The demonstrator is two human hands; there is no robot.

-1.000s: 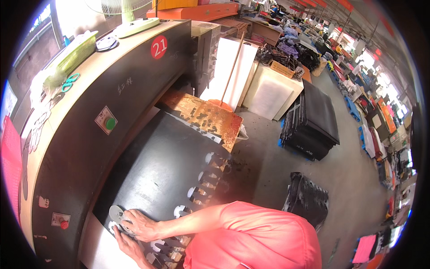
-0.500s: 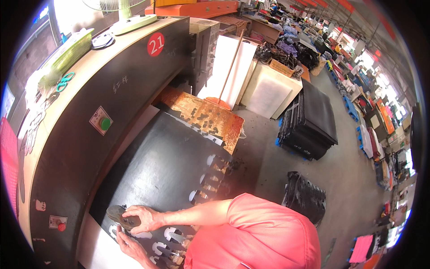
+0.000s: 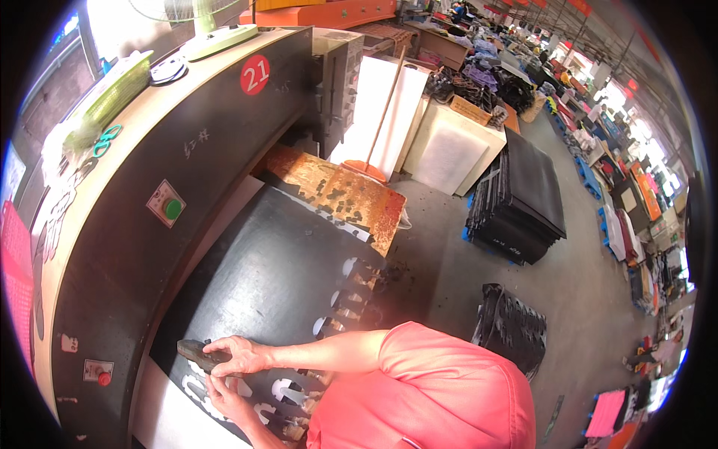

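Right hand (image 3: 241, 356): fingers arched over the near end of a dark, rounded, oblong tool (image 3: 193, 350), gripping it. Left hand (image 3: 230, 400): just below, fingers extended toward the tool's underside; cannot tell whether it touches the tool or pinches a scrap.

Tool sits at the lower left of the black sheet (image 3: 262, 254), near its left border. Contact with the sheet not visible.

Changes: one second ago the tool showed a broad pale-grey rounded face, left fingers at its lower side. Now it appears tilted, darker and narrower. Right hand has gone from lying across it to an arched grip. Left fingertips have shifted a little rightward. More of the white cut-outs (image 3: 193, 389) shows below the tool. Sheet itself lies as before.

Edges: left border of sheet runs beside the long black beam (image 3: 120, 262), with pale counter (image 3: 164, 419) showing at the near corner. Right border scalloped by a row of cut-outs, the nearer ones close to the right forearm. Far border meets a rust-stained board (image 3: 336, 187).

Room: unbroken black surface stretches ahead of the hands to the far border. Beyond the board, grey floor (image 3: 441, 277) runs to a stack of black sheets (image 3: 523, 198).
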